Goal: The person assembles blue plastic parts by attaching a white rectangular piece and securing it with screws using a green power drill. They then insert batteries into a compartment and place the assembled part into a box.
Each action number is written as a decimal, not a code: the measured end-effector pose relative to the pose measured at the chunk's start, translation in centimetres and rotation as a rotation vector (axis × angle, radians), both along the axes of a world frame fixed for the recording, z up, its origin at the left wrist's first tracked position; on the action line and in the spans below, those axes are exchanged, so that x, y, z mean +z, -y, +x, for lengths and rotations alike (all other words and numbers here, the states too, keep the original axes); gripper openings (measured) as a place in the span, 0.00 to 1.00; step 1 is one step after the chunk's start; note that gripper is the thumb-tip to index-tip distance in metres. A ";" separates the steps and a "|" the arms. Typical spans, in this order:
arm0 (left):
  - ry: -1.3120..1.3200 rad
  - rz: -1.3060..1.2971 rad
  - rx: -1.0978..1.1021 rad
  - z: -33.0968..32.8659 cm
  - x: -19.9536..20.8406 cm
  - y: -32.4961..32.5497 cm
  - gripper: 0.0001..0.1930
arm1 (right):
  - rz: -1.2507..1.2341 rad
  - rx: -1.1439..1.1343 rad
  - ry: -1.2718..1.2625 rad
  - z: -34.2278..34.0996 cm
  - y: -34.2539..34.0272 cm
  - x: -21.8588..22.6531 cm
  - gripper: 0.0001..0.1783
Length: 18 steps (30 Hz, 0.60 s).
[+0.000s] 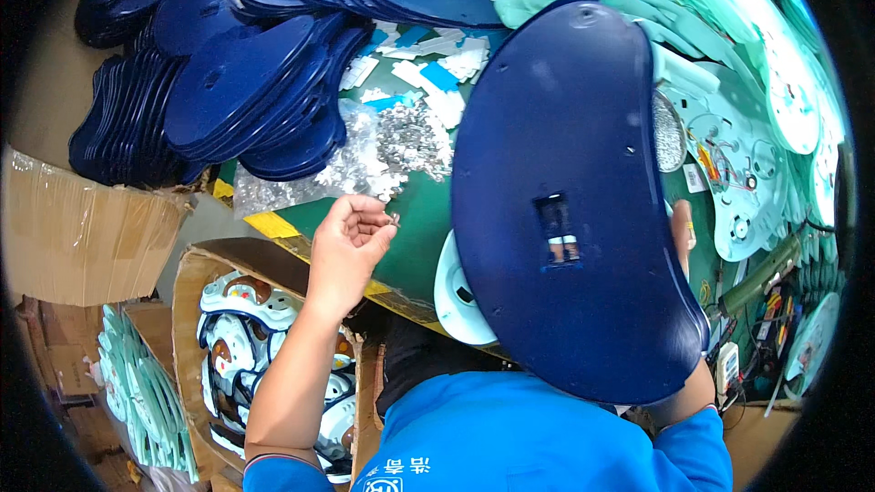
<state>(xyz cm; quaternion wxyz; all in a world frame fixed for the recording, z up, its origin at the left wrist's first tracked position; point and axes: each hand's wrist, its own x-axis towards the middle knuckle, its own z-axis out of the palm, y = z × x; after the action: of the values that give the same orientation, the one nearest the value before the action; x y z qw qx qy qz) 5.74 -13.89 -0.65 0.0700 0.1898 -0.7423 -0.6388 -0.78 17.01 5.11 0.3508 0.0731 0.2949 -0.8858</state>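
Note:
A large, dark blue, kidney-shaped plastic shell (565, 128) is raised in front of me, tilted, with a rectangular slot low in its middle. My right hand (684, 232) grips it by its right edge; only some fingers show, and the shell hides the rest. My left hand (349, 241) is pinched on a small shiny piece (393, 219), too small to name. It hovers just this side of a heap of small silvery metal parts (415, 138) on clear plastic. Under the shell's lower left, a pale green shell (460, 296) sticks out.
Stacked dark blue shells (246, 82) fill the table's far left. White and blue strips (437, 77) lie behind the metal parts. Pale green shells (756, 64), some wired, crowd the right. A cardboard box (196, 310) of finished-looking coloured parts stands below left. Yellow tape marks the table edge (273, 224).

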 end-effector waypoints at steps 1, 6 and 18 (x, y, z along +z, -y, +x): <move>-0.083 0.025 0.004 -0.2 0.6 -1.3 0.06 | -0.008 0.018 0.012 0.2 0.1 -0.2 0.53; -0.243 0.083 -0.287 -1.0 4.5 -6.8 0.07 | -0.037 0.063 0.058 1.0 0.0 -0.6 0.52; -0.543 -0.675 -0.349 -4.1 6.0 -11.3 0.06 | -0.089 0.033 -0.010 1.9 -2.6 -1.2 0.47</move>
<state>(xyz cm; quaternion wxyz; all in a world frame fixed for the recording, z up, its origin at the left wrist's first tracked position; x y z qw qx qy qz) 1.63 -2.61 5.32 0.2111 -0.1456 -0.8842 -0.3905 1.17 19.59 3.88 0.3667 0.0480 0.2582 -0.8925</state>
